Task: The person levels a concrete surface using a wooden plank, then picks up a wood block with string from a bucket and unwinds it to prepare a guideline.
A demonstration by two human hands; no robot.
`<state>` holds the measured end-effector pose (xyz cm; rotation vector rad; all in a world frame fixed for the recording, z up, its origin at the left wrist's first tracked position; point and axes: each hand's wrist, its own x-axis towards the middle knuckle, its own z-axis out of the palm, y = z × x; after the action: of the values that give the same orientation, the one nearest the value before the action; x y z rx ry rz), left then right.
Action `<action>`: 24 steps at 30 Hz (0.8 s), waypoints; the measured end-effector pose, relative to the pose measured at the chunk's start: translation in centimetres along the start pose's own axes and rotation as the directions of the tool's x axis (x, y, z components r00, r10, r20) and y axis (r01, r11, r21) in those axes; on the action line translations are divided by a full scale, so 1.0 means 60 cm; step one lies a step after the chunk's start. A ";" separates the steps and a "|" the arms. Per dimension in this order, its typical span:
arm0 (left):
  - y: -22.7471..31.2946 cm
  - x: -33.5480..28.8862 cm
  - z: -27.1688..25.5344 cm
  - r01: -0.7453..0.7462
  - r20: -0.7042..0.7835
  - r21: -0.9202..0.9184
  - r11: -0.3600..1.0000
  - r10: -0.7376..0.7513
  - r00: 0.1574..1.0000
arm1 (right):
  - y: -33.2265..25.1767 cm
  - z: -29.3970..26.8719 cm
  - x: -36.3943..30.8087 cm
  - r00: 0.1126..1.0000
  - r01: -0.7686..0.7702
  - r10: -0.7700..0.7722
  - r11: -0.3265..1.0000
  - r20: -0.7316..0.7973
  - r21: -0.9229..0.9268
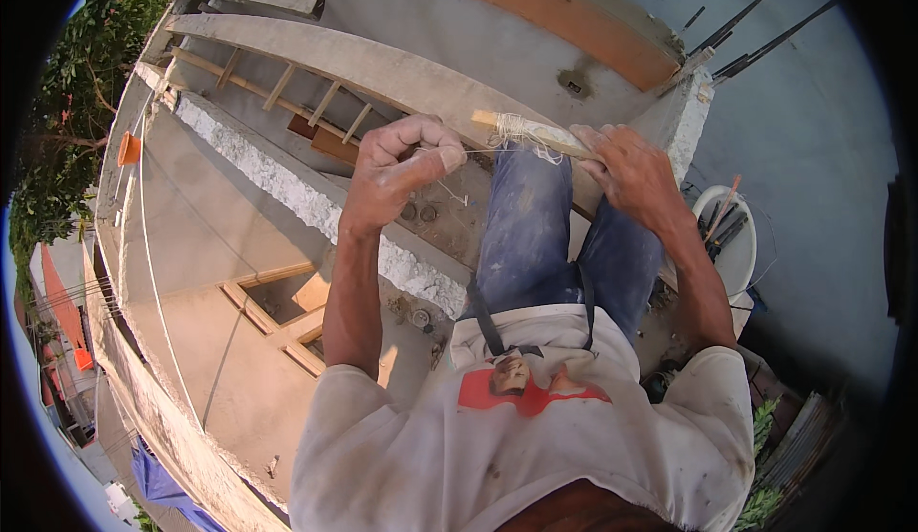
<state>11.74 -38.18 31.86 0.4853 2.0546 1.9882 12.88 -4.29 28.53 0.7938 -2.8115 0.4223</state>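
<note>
My right hand (636, 176) is closed around one end of a short wooden stick (562, 138), held above my knees. Pale string (517, 129) is wound in several loose turns near the stick's other end. From the winding, a thin strand runs left to my left hand (402, 167), whose thumb and fingertips pinch it. A small tangled tail of string (457, 194) dangles below that hand. Both hands are raised at about the same height, a short gap apart, and the stick lies nearly level.
A white bucket (738, 272) with tools stands at my right. Ahead stretches a long plank (363, 46), beside a wooden ladder (321, 102). A rough-topped low wall (258, 164) runs along my left, with a wooden frame (260, 314) beyond it. Bare steel bars (765, 46) jut out at far right.
</note>
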 end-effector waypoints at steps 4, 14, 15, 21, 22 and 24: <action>0.003 0.007 -0.049 0.075 0.085 0.040 0.996 -0.078 0.993 | -0.009 -0.015 -0.012 0.989 -0.130 0.148 0.887 -0.007 0.444; -0.064 0.028 0.016 0.054 -0.056 0.028 0.998 -0.052 0.997 | -0.055 0.016 -0.007 0.854 -0.397 0.375 0.019 0.361 0.918; -0.062 0.040 0.024 0.014 -0.068 -0.088 0.996 -0.020 0.997 | -0.056 0.020 -0.008 0.853 -0.393 0.356 -0.045 0.382 0.919; -0.077 0.066 0.058 -0.057 -0.010 -0.514 0.856 0.061 0.998 | -0.083 0.043 -0.002 0.897 -0.346 0.334 0.118 0.291 0.931; -0.085 0.066 0.064 -0.039 0.009 -0.571 0.820 0.054 0.998 | -0.091 0.042 -0.001 0.905 -0.341 0.321 0.155 0.279 0.927; -0.098 0.063 0.072 -0.023 0.004 -0.664 0.748 0.034 0.999 | -0.104 0.036 0.001 0.920 -0.331 0.294 0.227 0.259 0.916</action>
<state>9.60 -32.82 26.02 0.3655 1.1738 2.5229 15.97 -10.12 27.87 0.2685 -2.4424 2.3428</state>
